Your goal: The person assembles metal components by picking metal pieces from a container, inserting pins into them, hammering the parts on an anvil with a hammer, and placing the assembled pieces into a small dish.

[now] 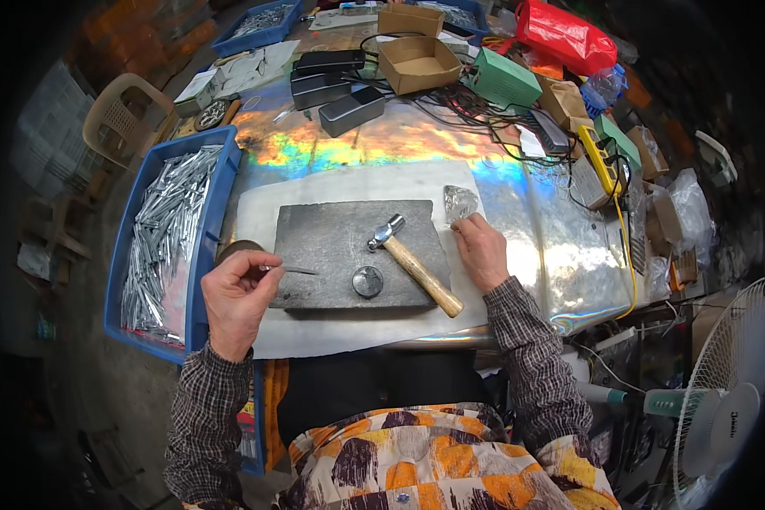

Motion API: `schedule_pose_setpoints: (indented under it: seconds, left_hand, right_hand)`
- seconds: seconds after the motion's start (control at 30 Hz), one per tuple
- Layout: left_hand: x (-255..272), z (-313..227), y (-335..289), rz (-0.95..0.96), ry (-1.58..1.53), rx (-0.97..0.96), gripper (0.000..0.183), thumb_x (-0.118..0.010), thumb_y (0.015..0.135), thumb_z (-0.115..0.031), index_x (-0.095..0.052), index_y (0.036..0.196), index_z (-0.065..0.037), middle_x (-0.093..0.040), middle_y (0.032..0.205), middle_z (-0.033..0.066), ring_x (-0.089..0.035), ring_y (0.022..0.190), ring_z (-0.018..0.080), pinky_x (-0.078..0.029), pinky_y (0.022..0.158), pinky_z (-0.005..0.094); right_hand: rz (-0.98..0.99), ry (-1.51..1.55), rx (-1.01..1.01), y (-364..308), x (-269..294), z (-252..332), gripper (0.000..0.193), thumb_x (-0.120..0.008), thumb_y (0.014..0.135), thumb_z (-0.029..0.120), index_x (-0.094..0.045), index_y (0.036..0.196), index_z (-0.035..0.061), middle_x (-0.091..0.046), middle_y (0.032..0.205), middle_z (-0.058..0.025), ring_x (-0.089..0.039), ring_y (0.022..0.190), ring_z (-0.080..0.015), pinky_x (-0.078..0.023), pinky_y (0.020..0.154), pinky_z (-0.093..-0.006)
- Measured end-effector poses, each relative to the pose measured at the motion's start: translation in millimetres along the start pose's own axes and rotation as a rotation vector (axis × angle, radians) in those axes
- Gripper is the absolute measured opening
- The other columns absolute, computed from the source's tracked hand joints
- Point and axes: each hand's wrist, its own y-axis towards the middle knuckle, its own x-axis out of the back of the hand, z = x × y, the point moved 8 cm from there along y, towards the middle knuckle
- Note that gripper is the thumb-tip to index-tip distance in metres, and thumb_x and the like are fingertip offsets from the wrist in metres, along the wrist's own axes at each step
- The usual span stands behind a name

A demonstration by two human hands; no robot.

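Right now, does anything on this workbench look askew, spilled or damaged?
Nothing looks damaged or spilled. The wooden-handled ball-peen hammer lies slantwise across the dark stone slab, its handle end overhanging the slab's edge. The left hand pinches a thin metal strip; the right hand touches a crumpled clear bag.

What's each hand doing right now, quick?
Left hand: closed, pinching a thin metal piece over the dark slab.
Right hand: fingers touching a small clear bag.
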Motion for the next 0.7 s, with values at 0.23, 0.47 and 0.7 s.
schedule_pose_setpoints:
  seconds: [0.23, 0.47, 0.7]
  left_hand:
    - [-25.2, -27.2, -3.6, 0.099, 0.355, -0.226, 0.010, -0.067, 0.075, 0.000, -0.066, 0.086, 0.002, -0.058, 0.066, 0.0047, -0.051, 0.056, 0.0068, -0.040, 0.051, 0.0204]
    - [-42.7, -23.9, -2.0, 0.115, 0.374, -0.213, 0.010, -0.067, 0.076, 0.000, -0.065, 0.085, 0.002, -0.060, 0.070, 0.0084, -0.056, 0.058, 0.0111, -0.043, 0.053, 0.0235]
    - [-52.2, 2.9, -7.6, 0.089, 0.296, -0.188, 0.013, -0.064, 0.076, 0.001, -0.064, 0.089, 0.001, -0.065, 0.083, 0.0132, -0.064, 0.071, 0.0222, -0.049, 0.063, 0.0289]
  right_hand:
    - [0.063, -0.152, 0.057, 9.1, -18.9, -1.5, 0.002, -0.054, 0.076, 0.003, -0.056, 0.077, 0.0033, -0.055, 0.078, -0.0129, -0.059, 0.065, -0.0322, -0.048, 0.056, -0.0402]
    - [0.248, -0.323, 0.155, 25.4, -31.2, 9.1, 0.004, -0.054, 0.074, 0.003, -0.056, 0.076, -0.0004, -0.057, 0.077, -0.0185, -0.062, 0.068, -0.0332, -0.050, 0.056, -0.0390]
    - [0.175, -0.209, 0.111, 19.8, -14.8, 10.5, 0.005, -0.053, 0.073, 0.003, -0.055, 0.076, -0.0003, -0.058, 0.076, -0.0196, -0.060, 0.067, -0.0371, -0.050, 0.059, -0.0434]
